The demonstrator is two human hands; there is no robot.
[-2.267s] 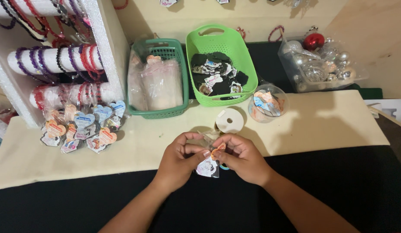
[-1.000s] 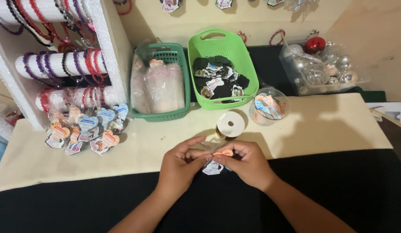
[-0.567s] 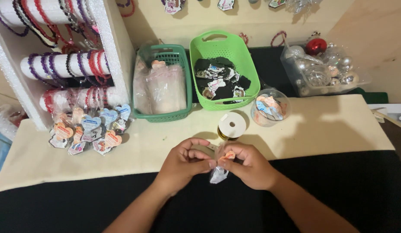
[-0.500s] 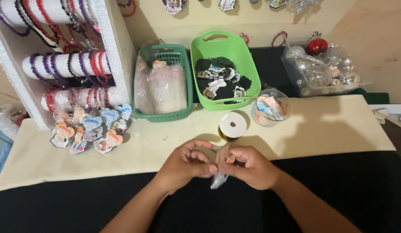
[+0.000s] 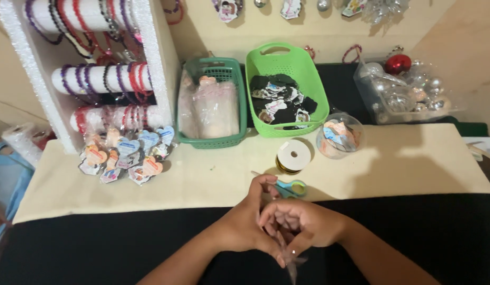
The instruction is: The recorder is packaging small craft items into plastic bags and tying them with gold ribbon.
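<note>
My left hand [image 5: 250, 224] and my right hand [image 5: 303, 227] are pressed together over the black cloth at the table's front edge. Both pinch a small clear plastic packet [image 5: 291, 264] whose lower end hangs out below my fingers; what is inside it is hidden. Just beyond my hands lie small scissors with blue and yellow handles [image 5: 287, 186] on the cream table [image 5: 414, 163]. A spool of gold ribbon [image 5: 293, 156] stands behind the scissors.
A dark green basket [image 5: 210, 100] of clear bags and a light green basket [image 5: 282, 87] of small charms stand at the back. A round clear tub [image 5: 340, 135] and a clear box of baubles [image 5: 408, 92] are right. A white bracelet rack [image 5: 97, 74] with heart tags [image 5: 129, 153] is left.
My hands have drawn closer to me and closed tighter around the packet, which now hangs lower. The scissors, hidden by my hands before, now show on the table.
</note>
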